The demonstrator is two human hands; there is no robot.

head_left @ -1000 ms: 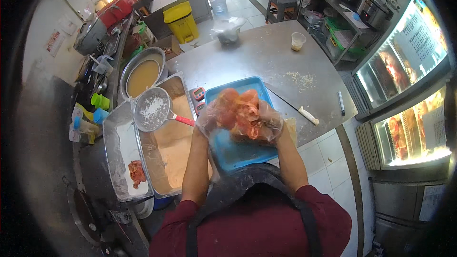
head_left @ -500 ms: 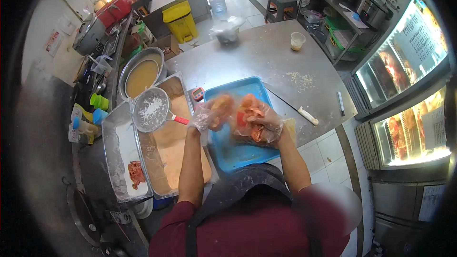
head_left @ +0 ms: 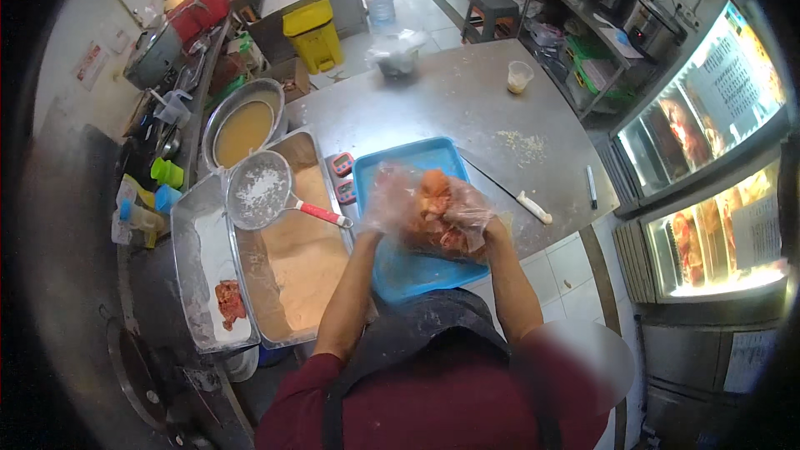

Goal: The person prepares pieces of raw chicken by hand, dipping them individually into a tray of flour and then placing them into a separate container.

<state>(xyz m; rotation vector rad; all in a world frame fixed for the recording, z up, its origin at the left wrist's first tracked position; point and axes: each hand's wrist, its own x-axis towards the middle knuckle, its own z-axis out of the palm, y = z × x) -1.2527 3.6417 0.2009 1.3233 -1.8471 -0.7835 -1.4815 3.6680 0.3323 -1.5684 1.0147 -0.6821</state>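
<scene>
Head view shows both hands in thin clear plastic gloves, left hand (head_left: 390,204) and right hand (head_left: 467,218), closed around one reddish-orange lump of marinated raw meat (head_left: 435,212), held just above the blue plastic tray (head_left: 400,271) on the grey steel table (head_left: 467,100), likely so drips land in it. Beside it stand two metal pans: the breading pan (head_left: 300,262) with one red-handled sieve (head_left: 262,192) resting across it, and the flour pan (head_left: 208,242) holding one meat piece (head_left: 229,302).

**Commercial kitchen, frying prep station**

A food-service kitchen is indicated: a stainless steel worktable (head_left: 467,92), steel breading trays (head_left: 292,258), a batter bowl (head_left: 243,127), lit display warmers (head_left: 708,117) stocked with fried food, and large cooking pots (head_left: 633,8) shelved behind.
</scene>
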